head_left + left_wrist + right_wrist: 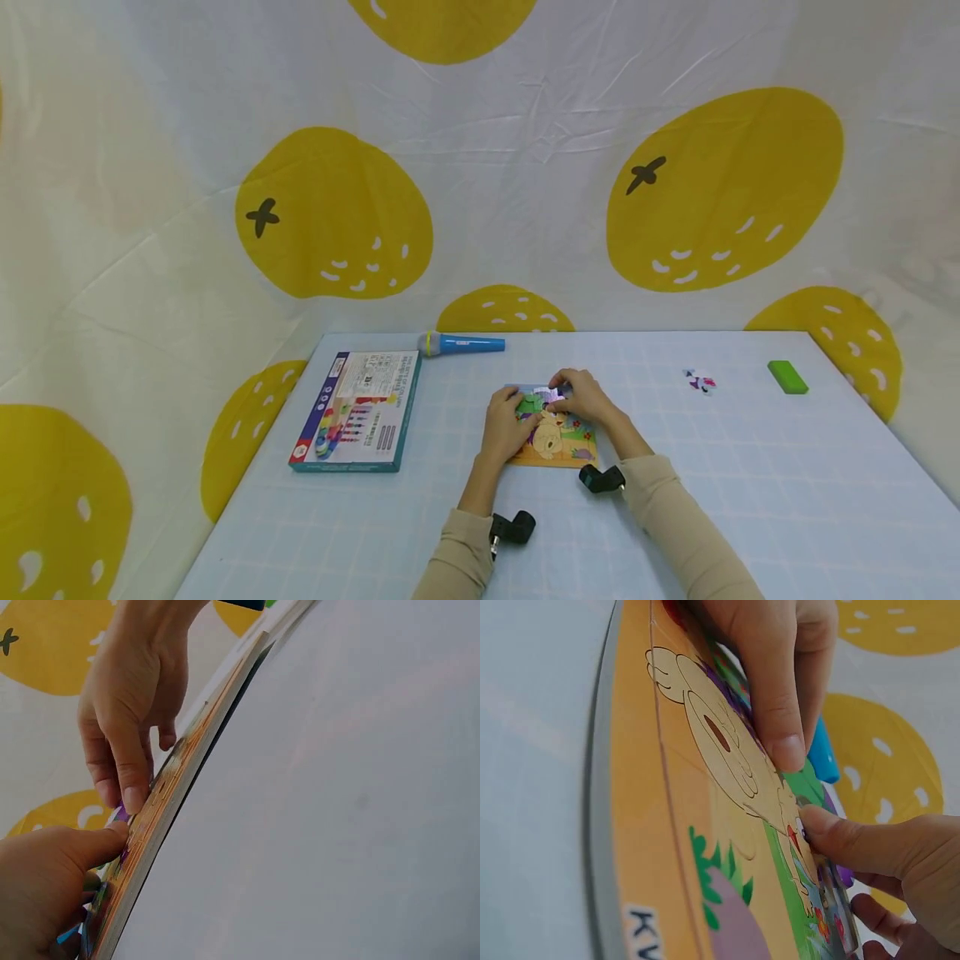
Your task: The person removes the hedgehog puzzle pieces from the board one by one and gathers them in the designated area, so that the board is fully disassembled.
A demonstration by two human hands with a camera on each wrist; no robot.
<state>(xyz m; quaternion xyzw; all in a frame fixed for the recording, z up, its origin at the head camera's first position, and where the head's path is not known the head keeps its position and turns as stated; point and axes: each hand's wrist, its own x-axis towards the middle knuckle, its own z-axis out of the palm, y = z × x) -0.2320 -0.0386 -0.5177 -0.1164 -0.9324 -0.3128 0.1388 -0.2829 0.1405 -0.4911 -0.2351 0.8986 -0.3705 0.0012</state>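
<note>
A jigsaw puzzle board (551, 450) with a cartoon animal on an orange ground lies flat on the table. My left hand (504, 427) holds its left side; the thumb (101, 846) is on the picture and the fingers curl near the upper left edge. At the upper right part of the board, my right hand (587, 398) pinches a small puzzle piece between thumb and fingers, the piece mostly hidden. In the right wrist view the right thumb (840, 832) touches the picture close to the left hand (776, 690).
Left of the board lies a flat boxed set (360, 412), with a blue toy microphone (468, 344) behind it. To the right are small loose puzzle pieces (700, 382) and a green block (787, 377). A patterned cloth (525, 167) hangs along the table's back edge.
</note>
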